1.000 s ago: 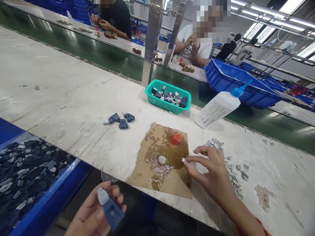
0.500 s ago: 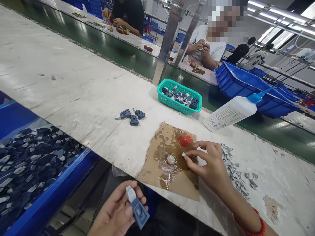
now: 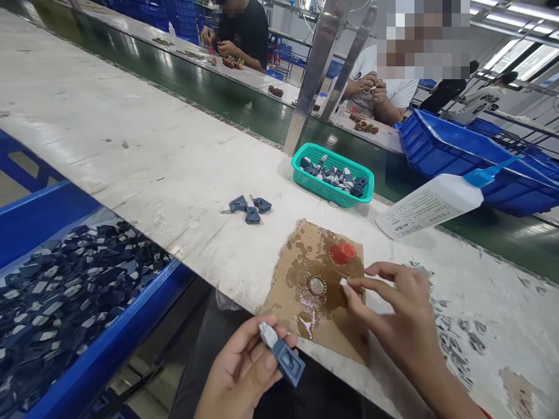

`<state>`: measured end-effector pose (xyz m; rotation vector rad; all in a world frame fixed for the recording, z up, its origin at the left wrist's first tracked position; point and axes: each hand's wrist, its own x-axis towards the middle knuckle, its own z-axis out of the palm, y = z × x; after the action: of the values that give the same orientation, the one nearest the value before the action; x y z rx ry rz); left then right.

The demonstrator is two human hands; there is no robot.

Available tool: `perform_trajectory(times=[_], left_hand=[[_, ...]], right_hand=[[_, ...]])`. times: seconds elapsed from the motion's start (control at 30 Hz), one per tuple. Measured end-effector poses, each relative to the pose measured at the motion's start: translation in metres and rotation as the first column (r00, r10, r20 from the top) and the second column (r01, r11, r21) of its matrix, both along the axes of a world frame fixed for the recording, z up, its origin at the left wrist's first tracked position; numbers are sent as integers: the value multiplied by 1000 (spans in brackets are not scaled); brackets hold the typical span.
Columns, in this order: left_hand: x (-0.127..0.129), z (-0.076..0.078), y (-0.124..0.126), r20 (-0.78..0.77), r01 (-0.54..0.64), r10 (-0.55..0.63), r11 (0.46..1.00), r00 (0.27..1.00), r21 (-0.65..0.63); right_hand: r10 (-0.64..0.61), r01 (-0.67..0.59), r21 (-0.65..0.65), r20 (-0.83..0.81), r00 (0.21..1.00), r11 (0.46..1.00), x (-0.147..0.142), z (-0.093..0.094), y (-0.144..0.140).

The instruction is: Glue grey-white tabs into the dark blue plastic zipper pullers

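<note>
My left hand (image 3: 248, 366) is closed round a dark blue plastic piece (image 3: 286, 362) with a pale grey tip, in front of the table edge. Between thumb and forefinger, my right hand (image 3: 393, 308) pinches a small white piece (image 3: 344, 283) above a stained cardboard sheet (image 3: 288, 262). On that wet cardboard sit a bottle cap (image 3: 317, 285) holding liquid and a red cap-like piece (image 3: 341, 254). Several small grey parts (image 3: 454, 337) lie scattered to the right of my right hand, partly hidden by it.
A green basket (image 3: 332, 193) holds blue and grey pieces. Beside it leans a white bottle (image 3: 428, 206) with a blue nozzle. Three blue pieces (image 3: 252, 216) lie to the left. A blue bin (image 3: 105, 343) full of parts stands lower left. Across the green conveyor (image 3: 183, 99), people work.
The camera view has shifted, so the table things appear further right. Both hands keep their holds; the right hand stays over the cardboard with the white piece.
</note>
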<state>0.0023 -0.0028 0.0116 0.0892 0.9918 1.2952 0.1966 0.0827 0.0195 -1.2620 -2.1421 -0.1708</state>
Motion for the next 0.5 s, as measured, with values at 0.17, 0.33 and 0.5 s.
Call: perform_trajectory(times=[0.17, 0.33, 0.5], left_hand=[[9, -6, -3, -146, 3, 10, 996, 989, 90], [12, -8, -6, -232, -10, 38, 992, 972, 122], [13, -7, -9, -308, 5, 48, 985, 950, 170]], right_hand=[[147, -191, -210, -209, 967, 959, -24, 14, -38], [235, -295, -231, -256, 938, 927, -35, 7, -52], [254, -288, -142, -216, 943, 947, -36, 5, -49]])
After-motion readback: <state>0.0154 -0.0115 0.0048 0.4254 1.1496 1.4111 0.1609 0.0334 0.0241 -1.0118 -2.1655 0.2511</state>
